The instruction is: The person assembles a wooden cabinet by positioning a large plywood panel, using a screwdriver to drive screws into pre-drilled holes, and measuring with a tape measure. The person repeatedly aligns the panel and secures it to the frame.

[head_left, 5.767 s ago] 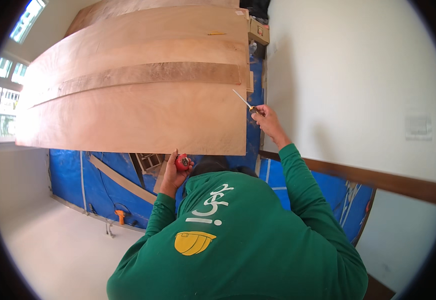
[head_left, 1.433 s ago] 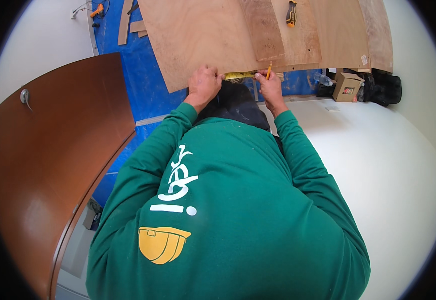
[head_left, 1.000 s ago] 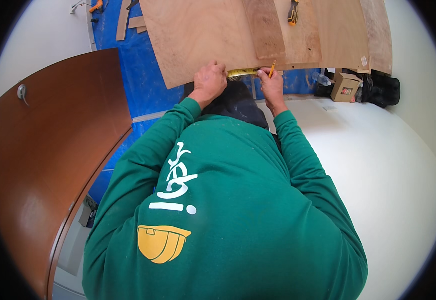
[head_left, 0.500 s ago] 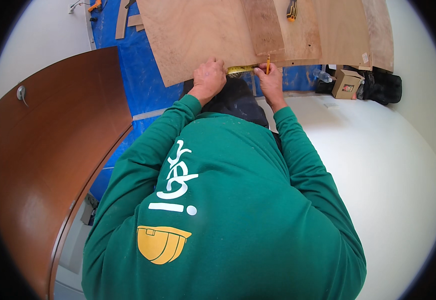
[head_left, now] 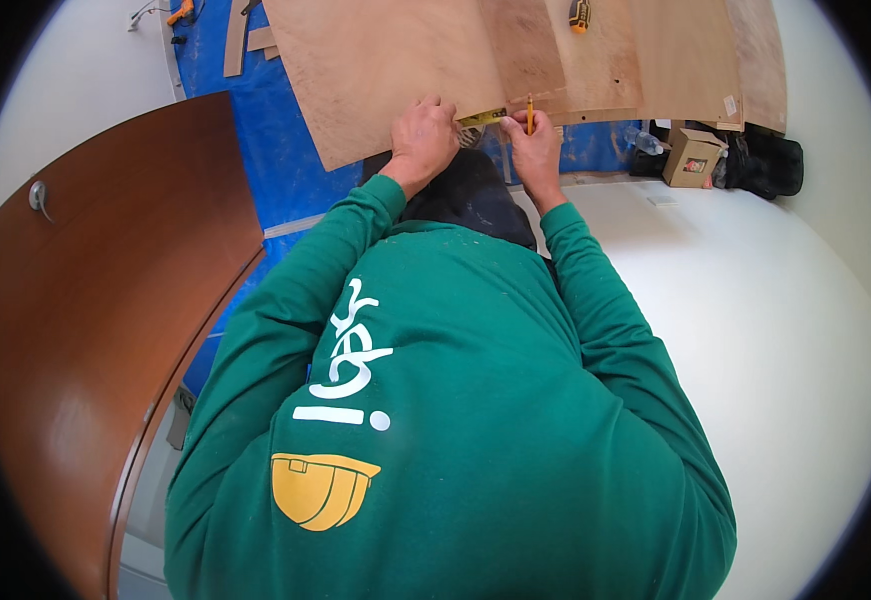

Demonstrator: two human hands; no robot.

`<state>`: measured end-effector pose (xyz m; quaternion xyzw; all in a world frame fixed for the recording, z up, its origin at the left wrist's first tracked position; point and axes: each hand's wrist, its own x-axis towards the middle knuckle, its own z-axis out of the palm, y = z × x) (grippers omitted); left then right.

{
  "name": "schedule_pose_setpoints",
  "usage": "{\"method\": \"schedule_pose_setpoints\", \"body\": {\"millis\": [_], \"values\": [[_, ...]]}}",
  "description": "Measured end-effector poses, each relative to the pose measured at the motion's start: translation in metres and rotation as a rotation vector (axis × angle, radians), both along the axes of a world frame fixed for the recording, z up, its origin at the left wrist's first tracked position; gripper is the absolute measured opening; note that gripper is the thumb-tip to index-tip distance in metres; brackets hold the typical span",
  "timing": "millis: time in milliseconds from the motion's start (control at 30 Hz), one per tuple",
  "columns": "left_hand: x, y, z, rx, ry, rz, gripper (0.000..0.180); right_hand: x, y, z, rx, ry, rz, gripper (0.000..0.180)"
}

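A large plywood sheet (head_left: 426,60) lies across the top of the view. My left hand (head_left: 424,137) presses a yellow tape measure blade (head_left: 483,117) flat along the sheet's near edge. My right hand (head_left: 533,152) grips a yellow pencil (head_left: 530,111) upright, its tip on the plywood just right of the tape. Both green sleeves reach forward from my chest, and my dark trousers show below the hands.
A brown wooden door (head_left: 106,290) stands open at the left. Blue tarp (head_left: 276,170) covers the floor under the sheet. A yellow tool (head_left: 580,14) rests on the plywood. A small cardboard box (head_left: 691,158) and dark bags (head_left: 766,165) sit at the right by the white wall.
Since the oldest frame I have bent down over the sheet. Over the last second my hands stayed at the edge, the pencil shifting only slightly along the tape.
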<state>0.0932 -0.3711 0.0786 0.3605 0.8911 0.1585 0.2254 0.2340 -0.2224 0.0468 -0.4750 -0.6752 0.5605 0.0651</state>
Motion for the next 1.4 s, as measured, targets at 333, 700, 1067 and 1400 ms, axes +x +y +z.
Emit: {"method": "schedule_pose_setpoints", "body": {"millis": [333,700,1067,1400], "values": [[0.012,-0.001,-0.006,0.049,0.022,-0.057,0.011,0.006,0.018,0.002,-0.037,0.014,0.04,0.023],[0.006,-0.01,0.002,0.434,-0.243,-0.141,0.007,0.027,-0.007,-0.006,-0.309,0.131,-0.122,0.025],[0.0,0.003,0.008,0.383,-0.817,0.235,0.012,0.031,-0.025,0.039,-0.6,0.033,0.122,0.023],[-0.01,-0.005,-0.013,0.205,0.091,-0.179,0.008,0.062,0.03,0.014,-0.379,-0.079,-0.096,0.03]]}}
